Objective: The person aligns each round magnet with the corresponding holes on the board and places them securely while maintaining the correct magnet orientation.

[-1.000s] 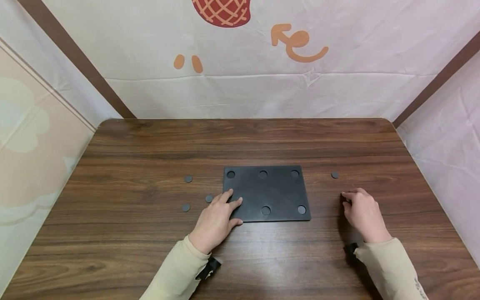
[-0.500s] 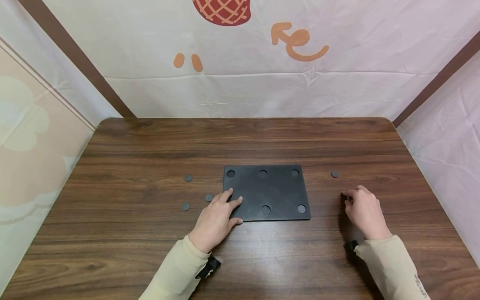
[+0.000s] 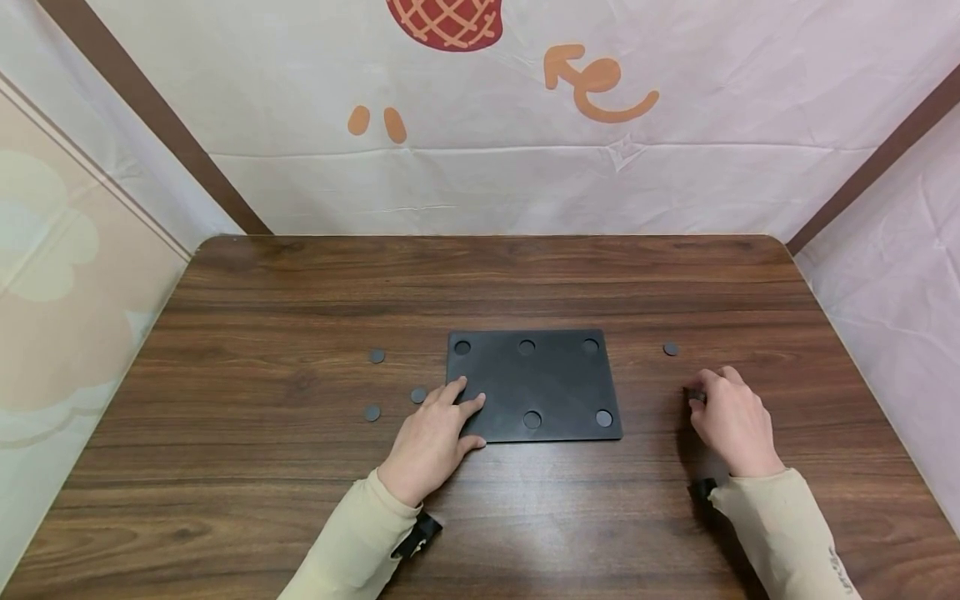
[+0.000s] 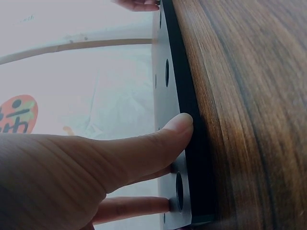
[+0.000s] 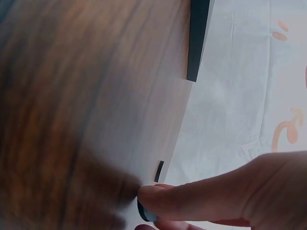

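Observation:
A dark rectangular board [image 3: 536,379] with round recesses lies on the table. My left hand [image 3: 427,442] rests on its left end, fingers spread over the top; the thumb [image 4: 180,124] touches the front edge in the left wrist view. One recess at the board's front right corner holds a grey disc [image 3: 603,418]. To the right of the board, my right hand [image 3: 731,425] pinches a small dark disc [image 5: 146,212] between thumb and fingers, low over the table. Just beyond that hand lies another disc [image 3: 671,349].
Three loose discs lie left of the board: a far one [image 3: 377,356], a near one [image 3: 372,412], and one by the left hand [image 3: 417,396]. The wooden table [image 3: 300,292] ends at a printed white cloth wall [image 3: 487,192] behind.
My right hand has drawn its fingers in and tipped up the disc, which now shows between thumb and fingers. The left hand and the board stay put.

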{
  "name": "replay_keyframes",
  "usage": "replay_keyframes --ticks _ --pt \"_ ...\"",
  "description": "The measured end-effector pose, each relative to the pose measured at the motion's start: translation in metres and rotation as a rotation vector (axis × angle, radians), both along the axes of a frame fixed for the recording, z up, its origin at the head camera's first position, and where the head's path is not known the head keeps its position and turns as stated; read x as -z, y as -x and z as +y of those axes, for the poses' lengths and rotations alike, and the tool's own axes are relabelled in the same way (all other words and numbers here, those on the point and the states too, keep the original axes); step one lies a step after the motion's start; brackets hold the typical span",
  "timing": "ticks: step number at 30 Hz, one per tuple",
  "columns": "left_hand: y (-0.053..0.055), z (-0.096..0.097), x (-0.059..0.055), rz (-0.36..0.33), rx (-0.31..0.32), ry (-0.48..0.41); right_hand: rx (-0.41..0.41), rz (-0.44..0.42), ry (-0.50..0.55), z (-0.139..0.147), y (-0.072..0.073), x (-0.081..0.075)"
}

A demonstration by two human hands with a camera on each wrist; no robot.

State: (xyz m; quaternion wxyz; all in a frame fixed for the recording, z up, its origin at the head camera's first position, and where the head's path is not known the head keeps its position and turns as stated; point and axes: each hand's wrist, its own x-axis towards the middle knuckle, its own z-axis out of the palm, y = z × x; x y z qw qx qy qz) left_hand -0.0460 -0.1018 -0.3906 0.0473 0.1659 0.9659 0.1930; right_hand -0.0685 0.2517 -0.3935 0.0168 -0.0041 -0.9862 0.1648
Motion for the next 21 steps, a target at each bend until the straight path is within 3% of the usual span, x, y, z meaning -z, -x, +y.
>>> replay_keyframes --ticks 10,21 --pt "-0.0008 0.0000 0.0015 -0.001 0.001 0.002 -0.039 0.073 0.018 -0.0011 0.0010 0.0016" --pt "-0.0007 0.0000 0.0013 0.003 0.000 0.007 -0.029 0.017 0.001 -0.0028 0.0015 0.0014"
